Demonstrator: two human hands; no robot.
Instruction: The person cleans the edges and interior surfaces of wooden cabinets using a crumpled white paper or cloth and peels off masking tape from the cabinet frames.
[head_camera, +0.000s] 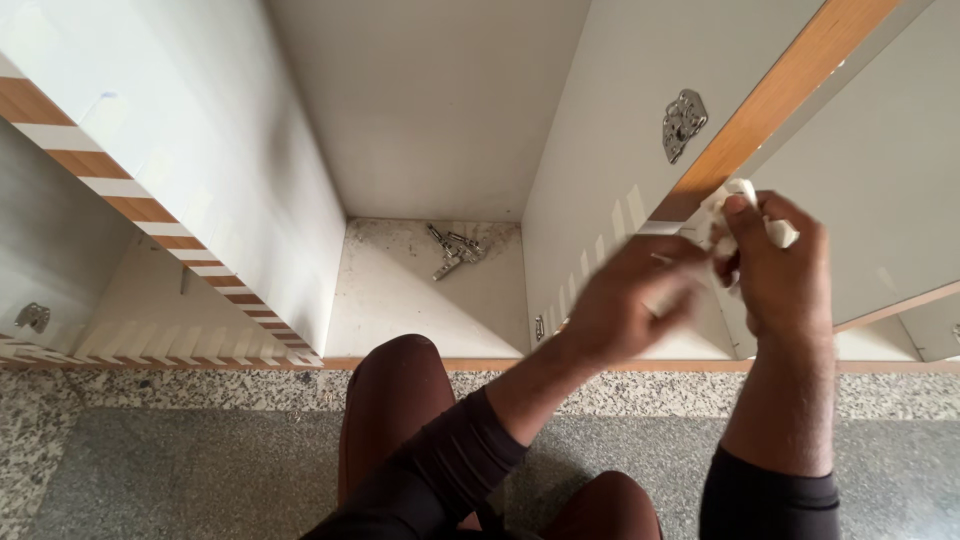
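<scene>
From the head view, I am crouched on the speckled stone floor (180, 440) before an open locker compartment (430, 290), and both my hands are up at the right of the frame, close together on one small white crumpled piece (722, 215), paper or tape, I cannot tell which. My right hand (780, 270) pinches it between thumb and fingertips, closed tight on the upper part; my left hand (625, 305) is blurred, its fingers at the lower end of the same piece, and whether it grips or only touches I cannot tell. The piece sits against the edge of the open locker door (620, 150), just below the orange edge strip (775, 95) and right of the metal latch plate (683, 122). To do this well, I judge I should keep the right pinch firm, work the left fingers slowly, and pull along the door's surface. Low centre of the frame, a loose heap of metal hardware (455, 250) lies at the back of the compartment floor, well apart from my hands.
</scene>
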